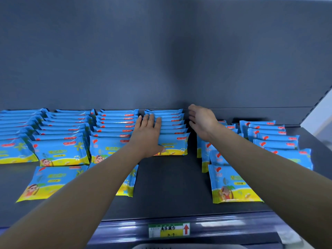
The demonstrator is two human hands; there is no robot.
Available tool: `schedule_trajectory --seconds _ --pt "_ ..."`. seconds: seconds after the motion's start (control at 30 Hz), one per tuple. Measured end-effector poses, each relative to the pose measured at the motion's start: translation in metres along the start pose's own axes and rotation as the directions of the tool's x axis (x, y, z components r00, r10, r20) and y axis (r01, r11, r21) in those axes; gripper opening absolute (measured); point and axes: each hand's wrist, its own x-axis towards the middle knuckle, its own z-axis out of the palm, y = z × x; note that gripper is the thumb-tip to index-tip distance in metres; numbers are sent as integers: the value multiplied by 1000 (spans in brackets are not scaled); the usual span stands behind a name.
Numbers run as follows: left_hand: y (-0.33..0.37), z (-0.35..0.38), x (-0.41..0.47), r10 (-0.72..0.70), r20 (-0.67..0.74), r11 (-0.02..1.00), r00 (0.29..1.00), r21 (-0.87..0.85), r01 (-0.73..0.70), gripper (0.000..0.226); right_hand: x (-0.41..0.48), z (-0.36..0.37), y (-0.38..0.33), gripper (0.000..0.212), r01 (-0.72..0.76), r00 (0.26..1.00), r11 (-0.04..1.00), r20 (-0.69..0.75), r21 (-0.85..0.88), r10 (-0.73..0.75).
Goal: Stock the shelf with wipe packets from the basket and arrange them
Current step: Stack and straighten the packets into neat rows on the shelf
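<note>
Blue and yellow wipe packets stand in several leaning rows on the dark shelf (167, 186). My left hand (149, 133) lies flat, fingers straight, on the middle row of packets (172, 126), its thumb against the front packet. To the right of that row my right hand (203, 121) hovers with its fingers relaxed and holds nothing. Loose packets lie flat in front: one at the left (50, 182), one under my left forearm (127, 186), one at the right (231, 186). The basket's rim (161, 247) barely shows at the bottom edge.
More packet rows fill the far left (16, 133) and the right side (273, 139). The shelf's grey back panel (161, 60) rises behind them. A price label (168, 230) with a red arrow sits on the shelf's front rail. Bare shelf lies between the middle and right rows.
</note>
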Motion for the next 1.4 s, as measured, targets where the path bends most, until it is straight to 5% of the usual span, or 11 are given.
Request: schedule_trajectory --seconds 0.1,0.27,0.63,1.0,1.2,1.4 --pt "0 -3 -3 -12 7 1000 1000 -21 13 111 -6 -6 -1 43 53 999 991 18 -122 -51" --pt "-4 -10 -11 -3 -31 991 1000 -137 -1 114 -14 -11 4 11 174 985 939 35 -296 -171" --pt "56 -44 -42 137 -330 886 934 -381 -265 67 -52 -72 -8 34 387 895 638 105 -666 -432" --pt "151 -29 -66 237 -102 896 966 -361 -258 77 -76 -151 -4 52 306 948 424 232 -852 -219" --pt "165 -11 -46 298 -27 923 954 -248 -295 104 -78 -163 3 46 245 956 323 173 -914 -237" --pt "168 -6 -30 266 -23 930 964 -257 -263 107 -63 -175 -3 50 232 960 259 177 -938 -219"
